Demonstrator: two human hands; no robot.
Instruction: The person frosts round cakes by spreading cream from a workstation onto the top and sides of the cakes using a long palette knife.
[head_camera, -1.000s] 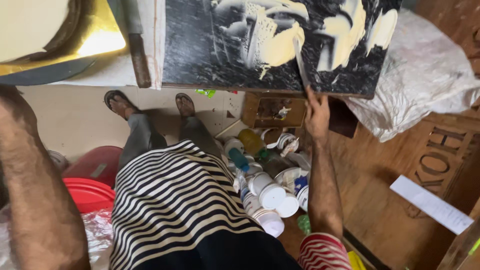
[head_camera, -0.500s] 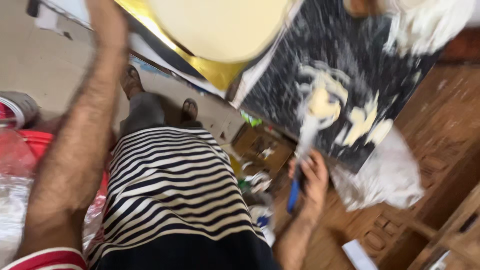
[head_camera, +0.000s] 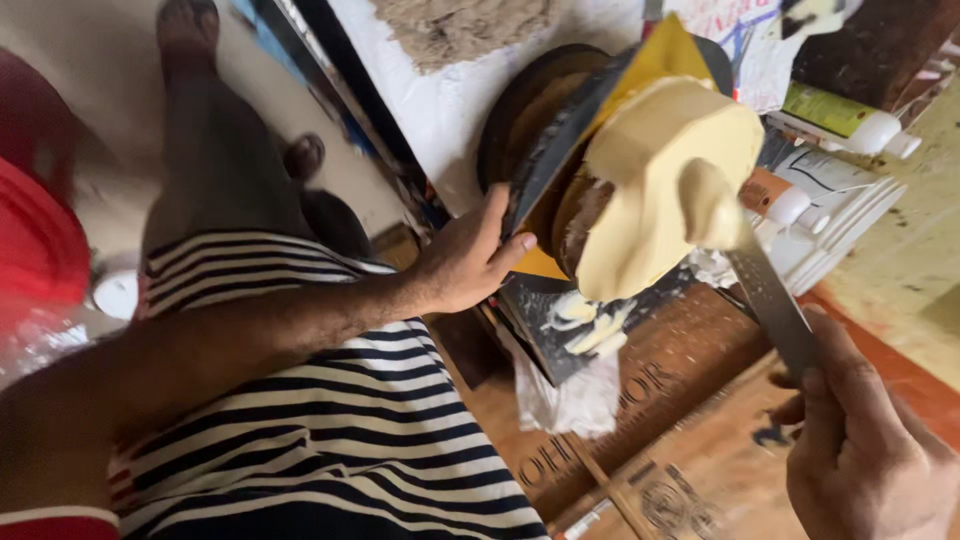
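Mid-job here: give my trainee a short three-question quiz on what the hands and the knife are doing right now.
1. True or false: the left hand holds the palette by its edge.
2. Which hand has its grip on the palette knife?
3. The paint on the blade tip is: A red, B cream, C blue.

Key: 1 true. 2 the right hand. 3 B.

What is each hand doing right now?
Left hand: closed in a grip on the edge of the dark board.
Right hand: closed around a palette knife loaded with cream paint.
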